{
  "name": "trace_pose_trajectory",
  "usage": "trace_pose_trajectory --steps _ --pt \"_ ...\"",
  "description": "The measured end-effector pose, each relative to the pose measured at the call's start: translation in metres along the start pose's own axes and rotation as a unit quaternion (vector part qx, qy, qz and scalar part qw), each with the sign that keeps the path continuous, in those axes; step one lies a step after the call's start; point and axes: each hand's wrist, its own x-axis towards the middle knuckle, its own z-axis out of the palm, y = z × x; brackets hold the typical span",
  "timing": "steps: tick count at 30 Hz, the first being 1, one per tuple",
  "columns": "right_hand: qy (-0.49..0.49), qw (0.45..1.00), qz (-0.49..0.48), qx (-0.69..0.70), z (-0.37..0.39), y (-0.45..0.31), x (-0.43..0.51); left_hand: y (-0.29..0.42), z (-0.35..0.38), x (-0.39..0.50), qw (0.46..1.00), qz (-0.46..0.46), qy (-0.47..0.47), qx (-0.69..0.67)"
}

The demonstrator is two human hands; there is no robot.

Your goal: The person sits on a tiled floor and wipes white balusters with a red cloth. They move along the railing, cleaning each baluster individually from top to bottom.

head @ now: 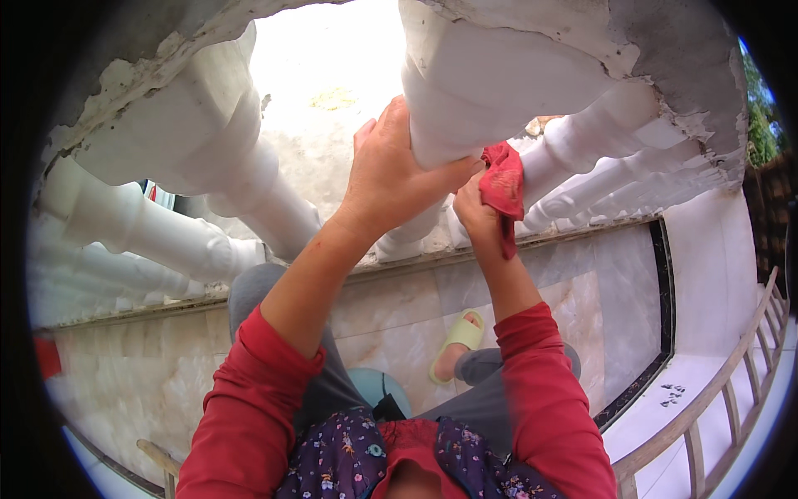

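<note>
My left hand (389, 168) wraps around a thick white baluster (474, 93) of a balustrade, thumb on the near side and fingers on the far left side. Just right of it and lower, my right hand (477, 203) holds a bunched red cloth (505, 181). The cloth hangs over the outer side of that hand and down along the wrist. The baluster partly hides the right fingers, and whether they touch it I cannot tell.
More white balusters (187, 240) line both sides under a rail (686, 37) with chipped plaster. Below lies a marble-tiled floor (399, 305). A pale blue round object (377, 387) shows between my legs. A wooden ladder (717, 399) lies at right, near a white wall (711, 280).
</note>
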Motion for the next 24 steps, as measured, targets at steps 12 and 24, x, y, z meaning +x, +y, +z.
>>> trace_pose_trajectory --steps 12,24 --pt "-0.209 0.9 0.274 -0.269 -0.058 0.023 -0.154 0.0 0.001 0.001 0.999 -0.03 -0.01 -0.029" --pt "0.145 0.941 -0.226 -0.206 -0.155 -0.149 0.062 0.007 0.0 -0.002 0.998 -0.036 0.002 -0.046"
